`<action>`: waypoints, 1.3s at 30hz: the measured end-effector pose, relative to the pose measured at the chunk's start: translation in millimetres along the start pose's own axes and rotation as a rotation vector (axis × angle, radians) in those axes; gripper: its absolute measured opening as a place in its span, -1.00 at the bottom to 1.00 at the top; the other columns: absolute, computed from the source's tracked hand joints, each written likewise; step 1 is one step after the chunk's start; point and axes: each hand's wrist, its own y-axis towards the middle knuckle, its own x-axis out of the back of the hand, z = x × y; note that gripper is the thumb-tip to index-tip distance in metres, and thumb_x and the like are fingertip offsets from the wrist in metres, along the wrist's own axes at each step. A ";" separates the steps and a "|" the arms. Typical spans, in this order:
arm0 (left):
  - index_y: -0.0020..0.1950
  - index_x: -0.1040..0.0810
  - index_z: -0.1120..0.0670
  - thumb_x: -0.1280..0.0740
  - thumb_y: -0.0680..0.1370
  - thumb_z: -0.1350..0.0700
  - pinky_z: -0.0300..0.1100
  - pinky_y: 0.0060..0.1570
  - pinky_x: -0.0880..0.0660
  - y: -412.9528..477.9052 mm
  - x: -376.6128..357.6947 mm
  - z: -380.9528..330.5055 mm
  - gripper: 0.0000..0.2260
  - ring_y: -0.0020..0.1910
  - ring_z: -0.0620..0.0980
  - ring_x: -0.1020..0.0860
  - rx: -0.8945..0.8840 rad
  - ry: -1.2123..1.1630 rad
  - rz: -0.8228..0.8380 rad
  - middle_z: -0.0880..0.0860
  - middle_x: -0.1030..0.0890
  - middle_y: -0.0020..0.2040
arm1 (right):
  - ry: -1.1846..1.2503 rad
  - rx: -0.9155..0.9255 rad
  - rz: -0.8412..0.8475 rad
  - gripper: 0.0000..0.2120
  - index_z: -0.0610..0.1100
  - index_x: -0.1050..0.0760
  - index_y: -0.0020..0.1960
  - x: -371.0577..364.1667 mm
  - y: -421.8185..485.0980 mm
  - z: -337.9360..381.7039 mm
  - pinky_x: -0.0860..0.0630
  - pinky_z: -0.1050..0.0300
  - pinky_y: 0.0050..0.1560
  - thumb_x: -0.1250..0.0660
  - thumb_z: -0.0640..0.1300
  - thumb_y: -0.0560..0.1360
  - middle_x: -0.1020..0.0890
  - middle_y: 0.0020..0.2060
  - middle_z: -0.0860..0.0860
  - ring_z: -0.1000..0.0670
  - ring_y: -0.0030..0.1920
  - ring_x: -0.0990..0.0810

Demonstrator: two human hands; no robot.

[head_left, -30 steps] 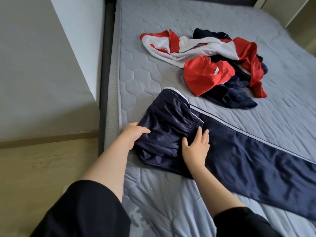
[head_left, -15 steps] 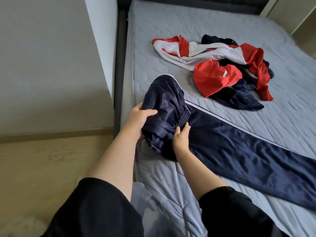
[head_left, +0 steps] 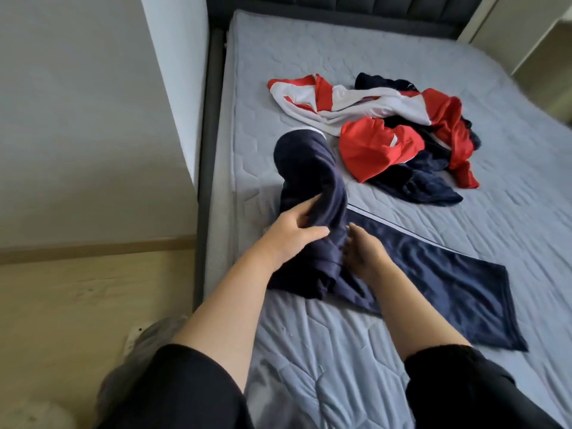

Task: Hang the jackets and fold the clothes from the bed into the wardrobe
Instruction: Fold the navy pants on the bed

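Navy track trousers (head_left: 433, 274) with a white side stripe lie across the grey mattress (head_left: 340, 351), their waist end lifted and bunched near the bed's left edge. My left hand (head_left: 291, 233) grips that raised waist fold, thumb in front. My right hand (head_left: 362, 252) lies just right of the fold with its fingertips tucked under the bunched cloth. A heap of red, white and navy clothes (head_left: 380, 140) sits further back on the mattress, apart from both hands.
A dark bed frame (head_left: 205, 181) runs along the left side, with a white wall panel (head_left: 173, 88) beside it. Pale wooden floor (head_left: 77, 305) lies to the left. A padded headboard (head_left: 356, 7) closes the far end.
The waist end of the trousers has been lifted and rolled over towards the legs. My right hand went from flat on the cloth to tucked under the fold, and the view shifted right.
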 end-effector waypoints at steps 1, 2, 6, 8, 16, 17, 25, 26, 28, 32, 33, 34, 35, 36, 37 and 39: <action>0.44 -0.31 -0.15 -0.34 0.55 0.19 -0.36 0.01 -0.49 -0.8 -11.8 4.2 -0.49 0.05 -0.24 -0.58 0.083 0.018 0.145 -0.27 -0.57 0.08 | 0.012 0.017 -0.061 -0.69 -0.17 -0.51 -0.06 20.3 0.5 5.8 -0.55 0.21 -0.32 -0.07 -0.03 0.64 -0.65 -0.41 -0.03 0.00 -0.41 -0.63; 0.47 -0.28 -0.15 -0.31 0.57 0.12 -0.33 -0.03 -0.52 -1.2 -20.2 9.8 -0.51 0.02 -0.20 -0.61 0.157 0.051 0.239 -0.24 -0.56 0.11 | 0.010 0.036 -0.141 -0.66 -0.20 -0.55 -0.02 39.6 1.8 10.0 -0.58 0.15 -0.19 -0.10 0.00 0.62 -0.67 -0.34 -0.07 -0.04 -0.32 -0.66; 0.23 -0.58 0.05 -0.27 0.55 0.16 -0.34 -0.26 -0.51 2.3 -20.8 29.7 -0.73 -0.22 0.00 -0.66 0.184 0.330 -0.036 -0.01 -0.66 -0.05 | -0.038 -0.002 -0.290 -0.50 -0.19 -0.56 0.19 85.5 4.5 9.1 -0.46 -0.11 0.25 -0.23 0.17 0.48 -0.65 0.07 -0.17 -0.19 0.11 -0.61; 0.15 -0.62 0.07 -0.25 0.53 0.23 -0.23 -0.08 -0.54 6.0 -11.0 38.2 -0.75 -0.09 0.05 -0.63 0.134 0.519 -0.323 0.04 -0.66 0.00 | -0.122 -0.023 -0.325 -0.45 -0.13 -0.58 0.18 89.1 2.5 4.1 -0.47 -0.11 0.26 -0.35 0.22 0.34 -0.66 0.07 -0.10 -0.15 0.12 -0.60; 0.32 -0.43 0.07 -0.34 0.50 -0.02 -0.09 0.09 -0.48 14.4 0.0 67.4 -0.59 0.07 0.05 -0.54 0.452 0.262 -0.402 0.05 -0.57 0.19 | -0.254 0.019 -0.337 -0.78 -0.20 -0.54 0.07 69.6 4.0 -18.7 -0.56 -0.06 0.11 -0.38 -0.09 0.50 -0.65 0.03 -0.17 -0.13 -0.02 -0.63; 0.30 -0.44 0.08 -0.36 0.49 -0.01 -0.10 0.06 -0.48 14.7 1.2 70.3 -0.59 0.05 0.05 -0.54 0.461 0.283 -0.414 0.05 -0.57 0.16 | -0.261 0.019 -0.340 -0.76 -0.21 -0.54 0.11 68.1 2.7 -21.7 -0.55 -0.10 0.14 -0.37 -0.10 0.51 -0.64 0.03 -0.17 -0.15 0.01 -0.62; 0.18 -0.58 0.13 -0.35 0.46 0.26 -0.13 -0.06 -0.47 14.7 26.5 69.8 -0.70 -0.05 0.12 -0.56 0.464 0.169 -0.737 0.08 -0.63 0.01 | -0.272 0.005 -0.252 -0.86 -0.15 -0.54 0.04 38.2 -3.7 -33.7 -0.55 -0.11 0.15 -0.33 -0.09 0.54 -0.64 0.01 -0.14 -0.14 0.02 -0.62; 0.15 -0.59 0.11 -0.31 0.46 0.26 -0.13 -0.12 -0.46 11.1 32.1 68.4 -0.72 -0.09 0.13 -0.55 0.478 0.215 -0.808 0.09 -0.63 -0.03 | -0.298 0.012 -0.236 -0.87 -0.14 -0.55 0.01 28.8 -3.8 -34.7 -0.56 -0.10 0.14 -0.33 -0.09 0.54 -0.64 0.00 -0.14 -0.13 0.00 -0.62; 0.09 -0.60 0.12 -0.23 0.46 0.27 -0.15 -0.23 -0.43 4.4 45.7 65.7 -0.73 -0.20 0.13 -0.53 0.497 0.268 -0.905 0.10 -0.61 -0.11 | -0.364 0.036 -0.233 -0.83 -0.17 -0.55 0.01 9.2 -4.7 -37.5 -0.56 -0.07 0.13 -0.33 -0.08 0.54 -0.65 0.00 -0.15 -0.13 0.00 -0.62; 0.08 -0.54 0.18 -0.19 0.46 0.27 -0.13 -0.22 -0.38 -2.7 67.9 58.5 -0.76 -0.13 0.19 -0.51 0.547 0.546 -0.815 0.18 -0.59 0.00 | -0.661 0.112 -0.332 -0.73 -0.21 -0.45 0.12 -13.8 -11.4 -43.2 -0.47 0.07 -0.05 -0.34 -0.08 0.50 -0.59 0.04 -0.12 -0.15 0.09 -0.58; 0.11 -0.51 0.19 -0.19 0.47 0.25 -0.12 -0.17 -0.37 -3.4 71.0 57.6 -0.76 -0.09 0.19 -0.49 0.562 0.635 -0.742 0.18 -0.57 0.03 | -0.807 0.166 -0.395 -0.61 -0.19 -0.37 0.26 -14.8 -14.2 -44.4 -0.42 0.07 -0.02 -0.34 -0.11 0.48 -0.54 0.15 -0.11 -0.15 0.16 -0.53; 0.12 -0.48 0.19 -0.19 0.49 0.23 -0.11 -0.15 -0.36 -4.1 73.6 57.9 -0.77 -0.07 0.17 -0.47 0.572 0.688 -0.687 0.17 -0.55 0.05 | -0.968 0.264 -0.464 -0.46 -0.16 -0.25 0.39 -15.4 -18.1 -45.2 -0.41 0.04 0.06 -0.34 -0.14 0.47 -0.45 0.28 -0.10 -0.15 0.25 -0.46; 0.12 -0.47 0.18 -0.18 0.51 0.20 -0.11 -0.14 -0.35 -3.7 75.3 58.8 -0.79 -0.08 0.16 -0.45 0.571 0.714 -0.653 0.16 -0.54 0.04 | -1.099 0.410 -0.525 -0.34 -0.14 -0.14 0.48 -16.7 -22.1 -45.0 -0.37 0.01 0.19 -0.34 -0.16 0.46 -0.35 0.37 -0.10 -0.15 0.33 -0.37; 0.09 -0.47 0.17 -0.18 0.52 0.15 -0.11 -0.15 -0.34 -3.0 75.5 59.2 -0.81 -0.10 0.14 -0.44 0.558 0.720 -0.641 0.14 -0.54 0.02 | -1.164 0.582 -0.572 -0.30 -0.15 -0.09 0.51 -18.5 -24.3 -44.9 -0.29 -0.01 0.31 -0.33 -0.17 0.47 -0.29 0.43 -0.11 -0.15 0.40 -0.28; 0.04 -0.46 0.14 -0.18 0.53 0.09 -0.12 -0.17 -0.34 -2.1 74.5 59.3 -0.82 -0.12 0.14 -0.45 0.537 0.716 -0.644 0.11 -0.54 -0.04 | -1.191 0.707 -0.594 -0.31 -0.16 -0.07 0.53 -20.5 -23.8 -46.4 -0.21 -0.03 0.40 -0.31 -0.17 0.48 -0.24 0.47 -0.13 -0.14 0.45 -0.21; -0.06 -0.45 0.07 -0.22 0.51 -0.01 -0.14 -0.28 -0.32 -1.0 70.7 59.4 -0.84 -0.16 0.10 -0.48 0.490 0.698 -0.641 0.01 -0.52 -0.17 | -1.276 0.694 -0.516 -0.37 -0.16 -0.03 0.54 -23.3 -19.9 -51.4 -0.06 -0.07 0.48 -0.21 -0.11 0.55 -0.11 0.53 -0.12 -0.12 0.52 -0.06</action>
